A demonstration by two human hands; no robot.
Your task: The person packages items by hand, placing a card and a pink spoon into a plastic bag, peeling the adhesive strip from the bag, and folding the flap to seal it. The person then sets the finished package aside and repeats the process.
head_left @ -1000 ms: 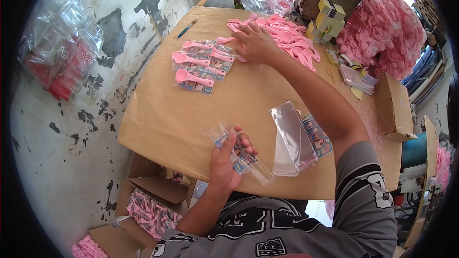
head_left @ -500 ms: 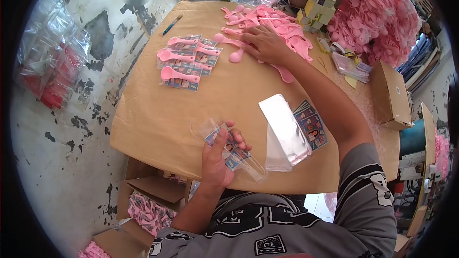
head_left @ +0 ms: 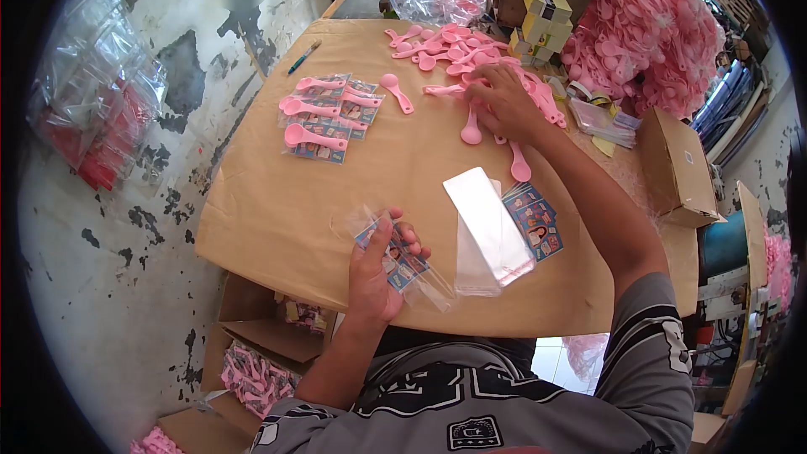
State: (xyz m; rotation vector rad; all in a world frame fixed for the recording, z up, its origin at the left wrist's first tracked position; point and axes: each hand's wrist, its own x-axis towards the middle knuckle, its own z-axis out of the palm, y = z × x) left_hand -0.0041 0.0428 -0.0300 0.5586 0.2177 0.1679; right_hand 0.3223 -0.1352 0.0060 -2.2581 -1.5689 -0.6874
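In the head view the left hand (head_left: 374,273), close to the body, is closed around a clear sleeve (head_left: 410,269), thumb on top and fingers curled beneath. The sleeve is thin, glossy, crinkled film with a small printed picture card already inside. The right hand (head_left: 504,101) reaches far forward, fingers bent down onto the handle of a pink spoon (head_left: 471,129) at the near edge of a loose spoon heap (head_left: 445,44). Whether it has pinched the spoon or only presses on it, I cannot tell. This looks like the fetching stage of bagging. Slipping the spoon in would need the sleeve's mouth held open, as the film is limp and clings. Between the hands lie flat spare sleeves (head_left: 486,219) over more cards (head_left: 538,227). Left of the right hand sit finished packs (head_left: 324,122) on the matte brown cardboard top (head_left: 277,210). The spoons are smooth moulded plastic with round bowls.
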